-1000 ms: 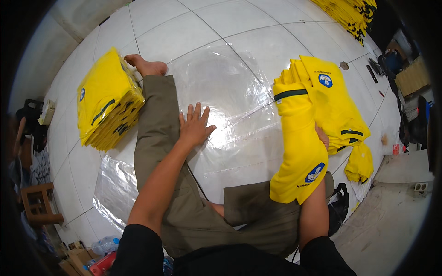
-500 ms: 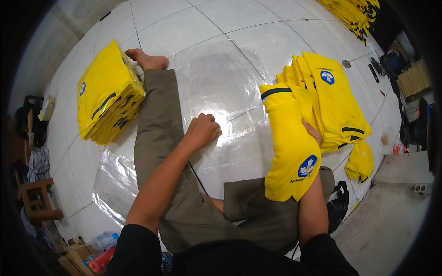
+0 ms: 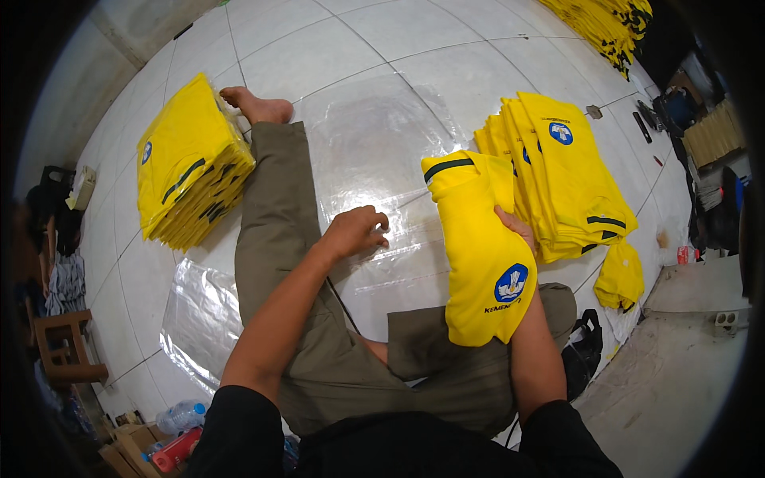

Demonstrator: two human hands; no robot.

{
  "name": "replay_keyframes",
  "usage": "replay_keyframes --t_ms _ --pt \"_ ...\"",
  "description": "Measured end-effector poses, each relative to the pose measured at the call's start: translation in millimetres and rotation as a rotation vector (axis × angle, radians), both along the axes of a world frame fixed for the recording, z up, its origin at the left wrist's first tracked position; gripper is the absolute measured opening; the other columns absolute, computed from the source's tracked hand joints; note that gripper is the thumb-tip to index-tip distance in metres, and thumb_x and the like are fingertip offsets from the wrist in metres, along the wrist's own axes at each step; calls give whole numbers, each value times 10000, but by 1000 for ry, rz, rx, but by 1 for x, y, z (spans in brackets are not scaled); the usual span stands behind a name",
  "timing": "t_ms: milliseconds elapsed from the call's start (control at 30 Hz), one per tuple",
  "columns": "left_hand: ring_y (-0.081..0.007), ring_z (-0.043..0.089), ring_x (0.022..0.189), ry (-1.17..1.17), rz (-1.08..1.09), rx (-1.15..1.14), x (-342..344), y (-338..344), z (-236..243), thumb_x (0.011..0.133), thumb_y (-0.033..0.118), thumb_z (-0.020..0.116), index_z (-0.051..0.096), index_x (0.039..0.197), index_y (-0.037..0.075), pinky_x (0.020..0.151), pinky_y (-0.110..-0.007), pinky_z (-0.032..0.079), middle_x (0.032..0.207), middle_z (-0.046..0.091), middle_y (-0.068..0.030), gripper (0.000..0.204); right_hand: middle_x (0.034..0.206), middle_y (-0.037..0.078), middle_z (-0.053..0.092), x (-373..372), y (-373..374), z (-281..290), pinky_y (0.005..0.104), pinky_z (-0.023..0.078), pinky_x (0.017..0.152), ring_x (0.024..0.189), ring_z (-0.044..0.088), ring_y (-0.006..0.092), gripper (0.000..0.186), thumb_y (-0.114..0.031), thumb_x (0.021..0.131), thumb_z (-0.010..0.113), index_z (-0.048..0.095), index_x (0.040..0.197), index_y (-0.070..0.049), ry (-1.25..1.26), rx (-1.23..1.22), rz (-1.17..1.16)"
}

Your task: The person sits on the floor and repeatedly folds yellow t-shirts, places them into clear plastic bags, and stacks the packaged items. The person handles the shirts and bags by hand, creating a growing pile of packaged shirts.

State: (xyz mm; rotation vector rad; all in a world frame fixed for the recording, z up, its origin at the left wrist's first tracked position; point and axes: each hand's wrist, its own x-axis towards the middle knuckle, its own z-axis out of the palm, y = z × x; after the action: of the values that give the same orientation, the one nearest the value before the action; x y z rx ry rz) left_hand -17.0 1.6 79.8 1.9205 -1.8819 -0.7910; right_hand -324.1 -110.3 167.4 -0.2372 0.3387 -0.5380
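Note:
My right hand (image 3: 516, 225) is closed on a folded yellow shirt (image 3: 484, 263), which lies along my forearm. The shirt has a dark stripe at its far end and a round blue emblem near me; it covers most of my palm. My left hand (image 3: 356, 231) is over clear plastic bags (image 3: 382, 119) spread on the floor between my legs. Its fingers are bent, with thumb and forefinger apart and nothing visible between them. Just right of the held shirt stands a stack of folded yellow shirts (image 3: 586, 175).
At the left, beside my foot (image 3: 256, 105), is a pile of yellow shirts in clear plastic (image 3: 187, 159). More clear plastic (image 3: 199, 319) lies by my left leg. A crumpled yellow cloth (image 3: 618, 275) sits at the right; a yellow pile (image 3: 606, 28) stands far right.
The held shirt has moved left, over the near edge of the plastic, with my right hand. My left thumb and forefinger have come apart.

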Motion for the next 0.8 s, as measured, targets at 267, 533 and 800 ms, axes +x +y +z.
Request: replay_keyframes --t_ms 267,533,800 --pt "-289 681 904 127 35 19 -2 -9 -17 877 266 755 748 939 95 782 -401 530 952 701 -101 182 1252 212 688 5 3 -2 455 570 979 1094 707 341 420 -219 1006 616 582 1325 52 36 -23 -13" --pt "-222 678 756 346 231 27 -2 -9 -9 908 194 682 744 986 15 724 -350 536 836 723 -145 205 1229 220 690 32 27 -3 461 587 927 1037 719 346 466 -184 951 675 562 1347 32 167 41 225" --pt "-202 638 707 227 454 -455 2 -5 36 892 139 691 689 923 12 655 -325 513 827 666 -116 131 1183 237 689 39 18 -74 471 596 889 997 720 365 502 -99 879 727 555 1326 53 522 -138 205"
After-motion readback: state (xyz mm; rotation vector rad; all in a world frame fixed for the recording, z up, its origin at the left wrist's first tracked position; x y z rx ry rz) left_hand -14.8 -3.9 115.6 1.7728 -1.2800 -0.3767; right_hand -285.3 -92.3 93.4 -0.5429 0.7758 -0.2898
